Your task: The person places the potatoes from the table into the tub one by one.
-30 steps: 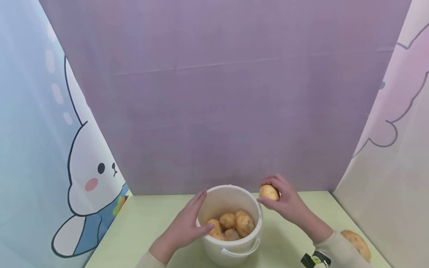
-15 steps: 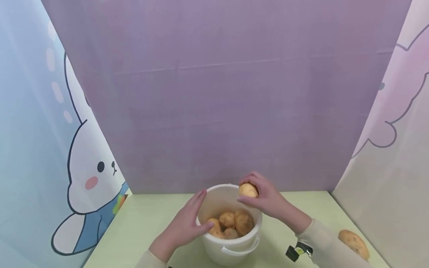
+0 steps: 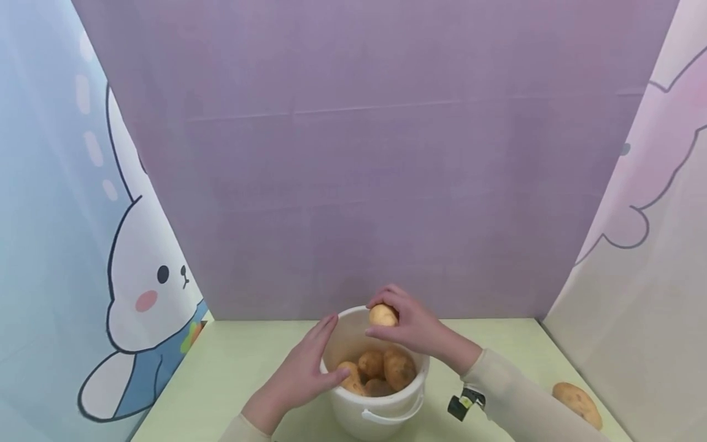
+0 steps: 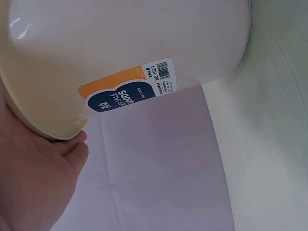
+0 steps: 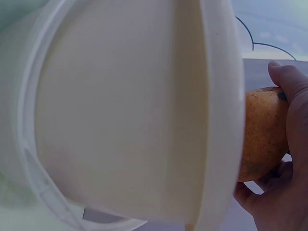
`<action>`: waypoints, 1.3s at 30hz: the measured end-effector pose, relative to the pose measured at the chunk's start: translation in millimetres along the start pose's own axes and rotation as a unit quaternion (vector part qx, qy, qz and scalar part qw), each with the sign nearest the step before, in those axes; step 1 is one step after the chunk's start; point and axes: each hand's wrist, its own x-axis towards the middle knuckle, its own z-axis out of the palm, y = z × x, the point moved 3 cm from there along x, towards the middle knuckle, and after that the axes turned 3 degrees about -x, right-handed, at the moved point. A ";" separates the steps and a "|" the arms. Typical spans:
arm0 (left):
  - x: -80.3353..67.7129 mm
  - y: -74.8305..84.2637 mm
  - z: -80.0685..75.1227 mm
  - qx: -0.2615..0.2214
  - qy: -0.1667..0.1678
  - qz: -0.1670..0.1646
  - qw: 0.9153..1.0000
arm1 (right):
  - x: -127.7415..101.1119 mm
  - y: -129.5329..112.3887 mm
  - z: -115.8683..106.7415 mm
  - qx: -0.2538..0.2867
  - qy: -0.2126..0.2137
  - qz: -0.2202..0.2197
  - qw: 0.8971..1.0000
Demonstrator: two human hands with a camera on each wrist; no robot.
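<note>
A white bucket (image 3: 381, 402) stands on the table with several potatoes (image 3: 399, 369) inside it. My left hand (image 3: 301, 371) holds the bucket's left rim, its thumb over the front of the rim and its fingers along the side. In the left wrist view, fingertips show by the rim (image 4: 53, 137). Over the opening my right hand (image 3: 409, 322) grips another potato (image 3: 383, 315) between thumb and fingers. The right wrist view has this potato (image 5: 263, 134) partly behind the bucket's rim, with a dark spot near its top.
One more potato (image 3: 577, 404) lies on the pale green table (image 3: 243, 362), at the right beyond my right forearm. A white handle (image 3: 392, 419) hangs down the bucket's front. A purple cloth backdrop (image 3: 381, 184) rises behind, with printed sheets on both sides.
My right hand has carried its potato leftward, from beside the bucket's right rim to over its opening. My left hand has stayed on the rim.
</note>
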 end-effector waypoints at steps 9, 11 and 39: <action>0.8 -2.9 -0.6 0.006 -0.001 -0.002 1.000 | 13.9 7.4 14.0 -0.009 -0.018 0.005 1.000; 1.1 -3.7 -1.0 0.008 -0.001 -0.002 1.000 | 16.6 8.1 16.9 -0.006 -0.022 0.007 1.000; 3.0 -1.4 1.6 0.007 0.004 0.006 1.000 | 14.1 8.0 23.8 -0.024 -0.062 0.008 0.998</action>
